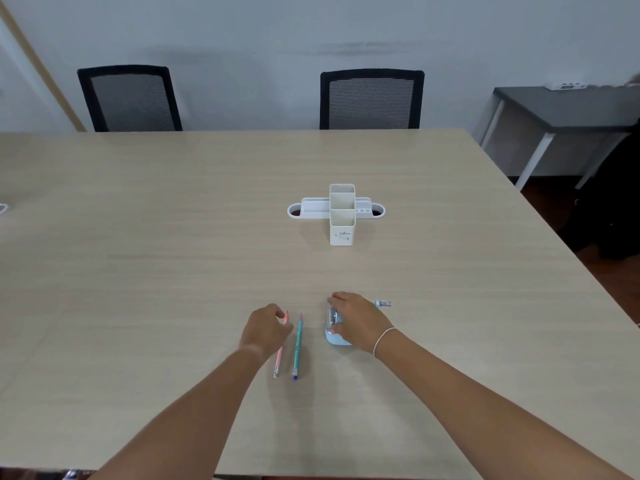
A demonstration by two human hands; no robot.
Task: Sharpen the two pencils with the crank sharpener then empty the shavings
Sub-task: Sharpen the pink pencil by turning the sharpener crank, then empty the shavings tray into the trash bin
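Note:
Two pencils lie side by side on the light wooden table (173,271), tips pointing away from me. My left hand (266,330) is curled over the pink pencil (278,359), fingers pinching it near the tip; the pencil still lies on the table. The teal pencil (298,344) lies free just to its right. My right hand (360,323) grips the top of the light blue crank sharpener (333,337), which stands on the table. Its crank handle (382,303) sticks out to the right behind my hand.
A white desk organizer (342,216) stands further back in the middle of the table. Two black mesh chairs (370,98) are pushed in at the far edge. A grey side table (561,109) stands at the back right.

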